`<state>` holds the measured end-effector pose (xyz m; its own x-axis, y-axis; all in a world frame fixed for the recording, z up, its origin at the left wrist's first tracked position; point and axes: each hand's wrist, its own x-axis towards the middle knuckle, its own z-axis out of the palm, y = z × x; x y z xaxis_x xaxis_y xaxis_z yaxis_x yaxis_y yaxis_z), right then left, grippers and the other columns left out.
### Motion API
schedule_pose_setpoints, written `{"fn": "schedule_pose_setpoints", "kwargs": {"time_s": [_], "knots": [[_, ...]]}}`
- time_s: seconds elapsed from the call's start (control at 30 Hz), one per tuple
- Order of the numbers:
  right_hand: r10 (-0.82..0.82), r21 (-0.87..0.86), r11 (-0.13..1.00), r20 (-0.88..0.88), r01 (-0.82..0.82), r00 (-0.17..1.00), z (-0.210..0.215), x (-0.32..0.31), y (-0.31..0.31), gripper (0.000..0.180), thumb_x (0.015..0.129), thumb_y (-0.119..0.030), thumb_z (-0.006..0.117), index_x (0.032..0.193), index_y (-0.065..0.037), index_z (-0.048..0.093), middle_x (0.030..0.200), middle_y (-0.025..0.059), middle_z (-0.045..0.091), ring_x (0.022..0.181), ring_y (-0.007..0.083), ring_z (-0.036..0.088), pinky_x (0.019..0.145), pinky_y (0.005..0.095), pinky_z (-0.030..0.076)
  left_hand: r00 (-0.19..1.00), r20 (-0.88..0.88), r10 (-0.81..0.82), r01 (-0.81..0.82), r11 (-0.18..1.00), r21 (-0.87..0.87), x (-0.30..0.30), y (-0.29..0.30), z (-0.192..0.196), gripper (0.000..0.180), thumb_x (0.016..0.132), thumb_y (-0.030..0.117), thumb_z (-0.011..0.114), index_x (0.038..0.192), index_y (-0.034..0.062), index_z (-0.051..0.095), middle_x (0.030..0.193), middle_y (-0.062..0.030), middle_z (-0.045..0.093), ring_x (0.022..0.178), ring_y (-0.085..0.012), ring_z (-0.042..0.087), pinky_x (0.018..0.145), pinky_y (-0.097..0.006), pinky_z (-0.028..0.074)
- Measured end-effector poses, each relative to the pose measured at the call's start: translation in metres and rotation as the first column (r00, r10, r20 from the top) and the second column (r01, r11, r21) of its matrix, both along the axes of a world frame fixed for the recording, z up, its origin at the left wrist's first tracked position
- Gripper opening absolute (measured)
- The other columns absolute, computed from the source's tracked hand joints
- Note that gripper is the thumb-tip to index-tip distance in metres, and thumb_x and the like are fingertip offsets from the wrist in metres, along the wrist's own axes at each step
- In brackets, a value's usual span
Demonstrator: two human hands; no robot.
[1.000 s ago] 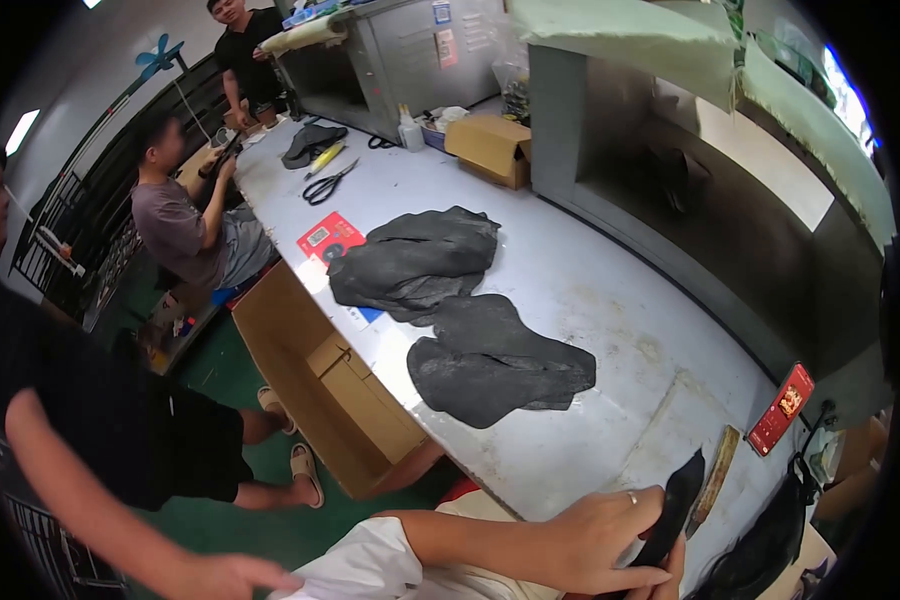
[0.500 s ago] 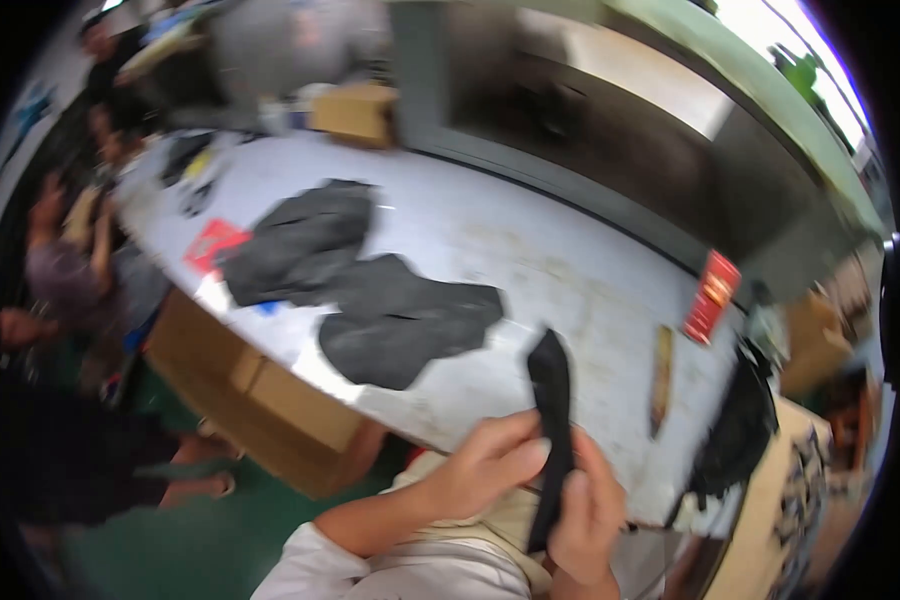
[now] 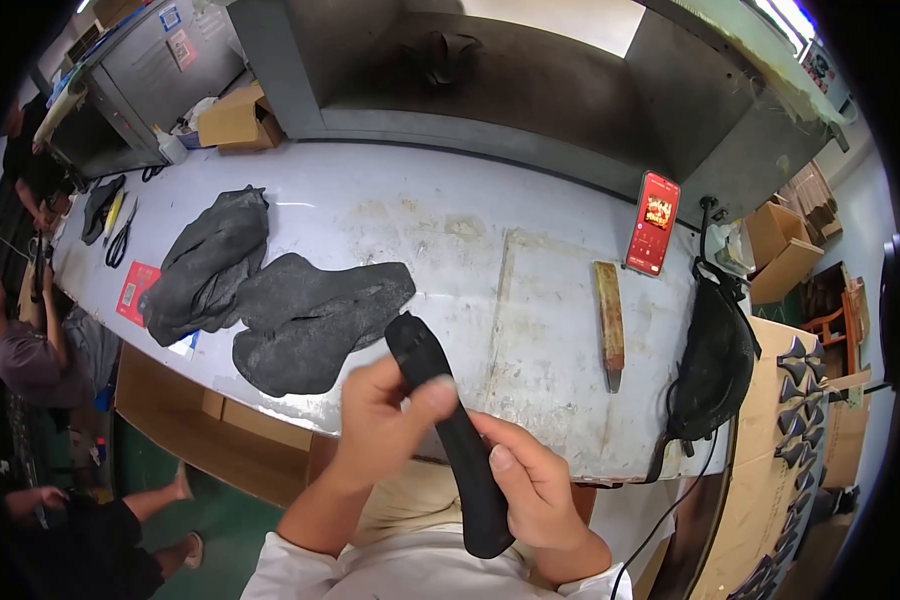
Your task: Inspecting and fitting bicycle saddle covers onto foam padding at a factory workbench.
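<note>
Here, your left hand (image 3: 382, 425) pinches a long, curved, black, leather-like strip (image 3: 473, 480) near its top; your right hand (image 3: 542, 490) grips its middle.

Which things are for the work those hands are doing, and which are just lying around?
In the job:
black curved piece, held by the left hand and right hand
dark grey pieces, probably
wooden-handled tool, perhaps

Seemingly just lying about:
phone
red card
scissors

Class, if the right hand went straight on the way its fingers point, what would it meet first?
Most likely the black curved piece, which the right hand touches; beyond it, depth is hard to judge.
</note>
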<state>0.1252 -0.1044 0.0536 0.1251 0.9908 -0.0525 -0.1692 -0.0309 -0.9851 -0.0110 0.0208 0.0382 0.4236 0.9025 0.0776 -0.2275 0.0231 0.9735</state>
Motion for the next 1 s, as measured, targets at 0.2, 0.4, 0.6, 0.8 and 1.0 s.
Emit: {"fn": "schedule_pose_setpoints", "kwargs": {"time_s": [0.2,0.4,0.6,0.8,1.0], "knots": [[-0.026,0.069,0.997,0.143,0.017,0.989,-0.002,0.008,0.006,0.035,0.102,-0.008,0.042,0.135,0.004,0.051,0.117,0.0153,0.064,0.099,0.0167,0.062,0.087,0.0258,0.047,0.975,0.217,0.037,0.002,0.984,-0.177,0.016,-0.007,0.003,0.017,0.086,0.008,0.073,0.095,0.0029,0.059,0.086,-0.0011,0.063,0.074,-0.0066,0.058,0.064,-0.022,0.047],[-0.142,0.206,0.977,0.423,0.058,0.895,-0.003,0.025,0.016,0.037,0.094,0.003,0.050,0.131,0.004,0.054,0.086,0.0159,0.060,0.070,0.0225,0.059,0.064,0.0311,0.047,0.859,0.418,-0.296,0.509,0.583,-0.633,0.012,-0.045,-0.012,0.035,0.086,0.008,0.074,0.117,0.0020,0.058,0.105,-0.0021,0.065,0.093,-0.0076,0.062,0.081,-0.025,0.052],[-0.108,0.163,0.987,0.573,0.016,0.812,-0.002,0.002,0.018,0.036,0.098,-0.015,0.043,0.120,0.010,0.060,0.117,0.0220,0.066,0.108,0.0327,0.063,0.098,0.0380,0.045,0.800,-0.064,-0.596,0.537,0.760,-0.367,-0.017,-0.068,-0.035,0.041,0.099,0.033,0.058,0.080,-0.0022,0.066,0.071,0.0027,0.060,0.068,-0.0058,0.050,0.056,-0.028,0.043],[-0.152,0.123,0.987,0.487,0.105,0.860,-0.003,0.006,-0.001,0.035,0.102,-0.015,0.045,0.124,0.010,0.056,0.118,0.0234,0.063,0.105,0.0296,0.061,0.093,0.0368,0.047,0.894,-0.103,-0.436,0.434,0.900,-0.044,-0.001,-0.090,-0.062,0.039,0.094,0.034,0.061,0.081,-0.0030,0.059,0.065,-0.0124,0.054,0.059,-0.0154,0.052,0.056,-0.033,0.042],[-0.281,0.395,0.915,0.775,-0.087,0.566,0.003,0.012,0.021,0.028,0.092,-0.001,0.058,0.119,0.004,0.062,0.105,0.0223,0.061,0.092,0.0370,0.059,0.084,0.0409,0.048,0.945,-0.290,-0.150,0.260,0.884,0.390,-0.014,-0.063,-0.028,0.034,0.098,0.027,0.055,0.082,-0.0029,0.062,0.067,-0.0205,0.062,0.064,-0.0376,0.062,0.056,-0.041,0.047]]}}
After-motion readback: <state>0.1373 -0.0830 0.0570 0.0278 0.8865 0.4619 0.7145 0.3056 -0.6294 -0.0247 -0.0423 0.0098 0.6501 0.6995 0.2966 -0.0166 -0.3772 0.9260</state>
